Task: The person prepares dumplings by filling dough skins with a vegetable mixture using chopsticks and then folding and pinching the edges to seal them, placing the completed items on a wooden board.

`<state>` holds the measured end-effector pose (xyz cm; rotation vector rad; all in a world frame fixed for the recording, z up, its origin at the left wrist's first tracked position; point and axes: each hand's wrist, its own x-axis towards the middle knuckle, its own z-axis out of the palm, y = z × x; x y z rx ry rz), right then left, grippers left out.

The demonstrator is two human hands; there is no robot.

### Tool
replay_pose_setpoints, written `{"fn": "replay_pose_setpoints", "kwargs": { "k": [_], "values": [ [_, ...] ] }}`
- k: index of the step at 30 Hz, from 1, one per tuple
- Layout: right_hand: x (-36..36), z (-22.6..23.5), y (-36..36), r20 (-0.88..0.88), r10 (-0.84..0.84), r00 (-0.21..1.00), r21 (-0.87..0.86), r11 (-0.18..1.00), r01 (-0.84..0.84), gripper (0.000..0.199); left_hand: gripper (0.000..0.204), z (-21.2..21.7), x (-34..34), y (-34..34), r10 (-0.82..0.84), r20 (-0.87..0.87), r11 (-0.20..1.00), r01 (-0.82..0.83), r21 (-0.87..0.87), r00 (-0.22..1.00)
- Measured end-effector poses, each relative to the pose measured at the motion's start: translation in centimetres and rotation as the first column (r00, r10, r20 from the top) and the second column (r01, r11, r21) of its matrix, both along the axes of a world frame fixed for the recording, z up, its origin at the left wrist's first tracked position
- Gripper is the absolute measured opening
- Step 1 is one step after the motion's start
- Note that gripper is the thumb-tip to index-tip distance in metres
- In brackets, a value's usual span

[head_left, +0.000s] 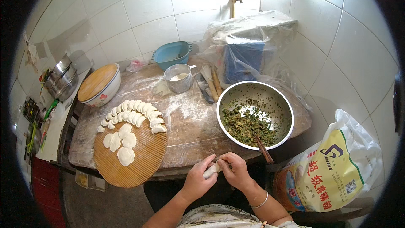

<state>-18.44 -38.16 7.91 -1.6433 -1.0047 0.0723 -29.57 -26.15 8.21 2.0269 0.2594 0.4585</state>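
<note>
Just off the table's front edge, both my hands are closed around one pale dumpling (211, 170). My left hand (199, 174) cups it from the left, while the fingers of my right hand (234, 169) press along its edge. Ahead and to the right, a steel bowl (287, 114) holds chopped green filling (247, 124), with chopsticks (262, 147) leaning over its near rim. To the left lies a round ribbed wooden board (147, 160). Several flat dough wrappers (126, 156) rest on it, and rows of folded dumplings (137, 109) line its far side.
Behind stand a metal mug (179, 85) with flour, a blue basin (172, 55), a brush (207, 75) and a rolling pin (216, 83). A lidded bowl (101, 86) is at far left. Plastic sheeting (270, 25) covers a blue box. A flour sack (325, 169) stands right.
</note>
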Motion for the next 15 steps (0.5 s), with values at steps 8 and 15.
{"fn": "replay_pose_setpoints", "kwargs": {
  "k": [8, 15],
  "values": [
    [0.1, -0.3, 0.4, 0.078, 0.020, 0.997, 0.009, 1.000, -0.021, 0.006, 0.058, 0.3, 0.0, 0.1, 0.007, -0.047, 1.000, -0.008, -0.004, 0.999],
    [0.1, -0.4, 0.4, 0.133, 0.040, 0.990, -0.029, 0.999, -0.037, 0.007, 0.058, 0.3, 0.1, -0.4, 0.003, 0.004, 0.999, -0.003, 0.053, 1.000]
  ]
}}
